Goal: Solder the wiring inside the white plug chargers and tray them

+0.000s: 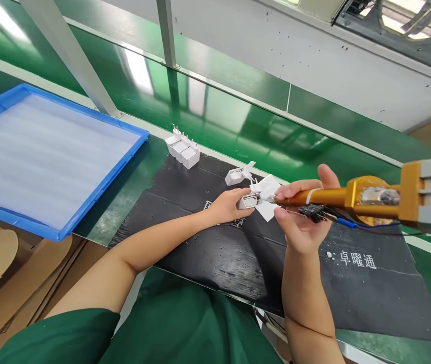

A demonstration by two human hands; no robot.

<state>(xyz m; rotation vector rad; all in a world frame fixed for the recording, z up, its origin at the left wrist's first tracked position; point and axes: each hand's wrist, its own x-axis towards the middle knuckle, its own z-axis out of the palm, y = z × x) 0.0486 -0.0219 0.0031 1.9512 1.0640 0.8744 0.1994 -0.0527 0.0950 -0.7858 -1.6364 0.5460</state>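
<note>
My left hand is closed on a white plug adapter housing, its open end turned to the right. My right hand grips the front of a gold tube-shaped tool, fingers above and thumb below. The tool's thin metal tip points left and reaches the housing's open end; whether it touches inside I cannot tell. A black switch with wires sits under the tube by my palm. Just behind the housing lie a white paper piece and another white adapter housing with a loose pronged part.
Several white plug adapters stand in a row, prongs up, at the black mat's back left. A blue-rimmed tray lies to the left. A metal post rises behind it. Cardboard is at lower left.
</note>
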